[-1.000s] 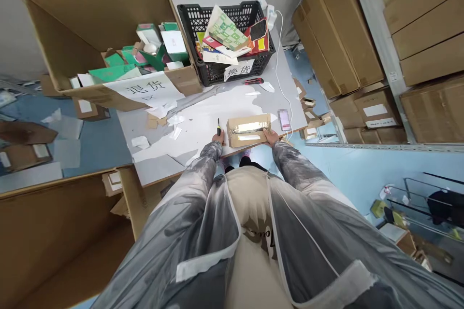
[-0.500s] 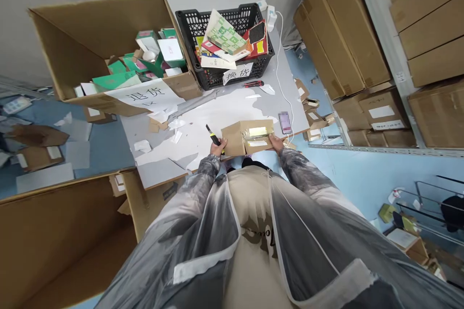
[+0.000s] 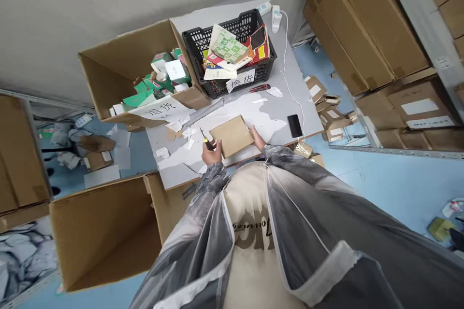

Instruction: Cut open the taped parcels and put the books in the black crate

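Note:
A small brown cardboard box (image 3: 232, 136) rests on the table near its front edge, a plain face upward. My left hand (image 3: 212, 152) is closed around a yellow-and-black utility knife (image 3: 208, 143), its blade pointing away from me. That hand also touches the box's left side. Against the box's right edge, my right hand (image 3: 258, 138) grips it; some of its fingers are hidden. Farther back lies a second knife, red and black (image 3: 259, 88).
Behind the work area stand a large open carton (image 3: 123, 60) of green and white boxes and a black crate (image 3: 232, 88) of booklets. A phone (image 3: 295, 126) with a white cable lies right. Paper scraps (image 3: 189, 132) litter the table (image 3: 275, 106). An empty carton (image 3: 105, 231) stands at left.
The box has been turned so its taped, labelled side no longer shows and a plain face is up. Both hands have moved with it, the knife still in my left. The phone screen is now dark.

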A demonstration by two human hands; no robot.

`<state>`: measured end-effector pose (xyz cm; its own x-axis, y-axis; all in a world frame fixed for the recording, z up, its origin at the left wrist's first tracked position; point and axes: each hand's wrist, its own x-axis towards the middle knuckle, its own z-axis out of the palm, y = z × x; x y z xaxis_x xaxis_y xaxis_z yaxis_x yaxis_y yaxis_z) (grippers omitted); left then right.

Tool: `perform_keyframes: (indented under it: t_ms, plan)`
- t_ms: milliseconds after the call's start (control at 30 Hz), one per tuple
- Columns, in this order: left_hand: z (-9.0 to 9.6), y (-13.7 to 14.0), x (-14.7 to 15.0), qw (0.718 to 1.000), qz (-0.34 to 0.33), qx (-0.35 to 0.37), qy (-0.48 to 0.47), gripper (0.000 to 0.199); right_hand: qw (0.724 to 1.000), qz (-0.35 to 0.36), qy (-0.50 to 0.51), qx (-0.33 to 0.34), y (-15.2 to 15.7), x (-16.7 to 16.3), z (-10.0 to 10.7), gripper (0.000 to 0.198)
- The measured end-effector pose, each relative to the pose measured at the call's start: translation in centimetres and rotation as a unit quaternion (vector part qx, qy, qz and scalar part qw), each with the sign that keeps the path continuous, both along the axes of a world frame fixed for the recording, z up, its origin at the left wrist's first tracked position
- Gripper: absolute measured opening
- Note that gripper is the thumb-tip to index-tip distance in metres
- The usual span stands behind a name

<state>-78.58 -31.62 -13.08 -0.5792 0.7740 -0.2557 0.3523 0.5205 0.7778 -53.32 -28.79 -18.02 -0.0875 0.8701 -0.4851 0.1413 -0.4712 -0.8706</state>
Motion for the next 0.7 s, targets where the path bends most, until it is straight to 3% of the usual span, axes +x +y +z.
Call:
perform_keyframes:
  t_ms: [133, 300, 367, 467, 567, 700]
  plan:
    - [1.5, 0.9, 2.4, 0.999, -0.041, -0.004, -0.002, 0.038, 0.992, -0.046, -0.115, 0.018, -0.1, 4.0, 0.2, 0.072]
    - [2.2, 2.0, 3.7, 0.996, -0.079, 0.013, 0.027, 0.033, 0.939, -0.115, -0.321, -0.047, -1.0, 14.2, -0.8, 0.046]
    - [2.6, 2.0, 3.6, 0.994, -0.097, 0.017, 0.037, 0.03, 0.932, -0.134, -0.328, -0.07, -1.8, 18.0, -1.4, 0.044]
    - [3.4, 1.9, 3.2, 0.993, -0.108, 0.004, 0.048, 0.027, 0.943, -0.141, -0.289, -0.085, -2.7, 21.6, -2.5, 0.025]
    - [4.4, 1.9, 2.4, 0.994, -0.099, -0.002, 0.039, 0.029, 0.953, -0.127, -0.25, -0.111, -3.2, 22.7, -3.2, 0.01]
    - [5.1, 1.9, 1.3, 0.996, -0.08, -0.02, 0.023, 0.029, 0.947, -0.117, -0.252, -0.161, -3.0, 22.4, -3.3, 0.014]
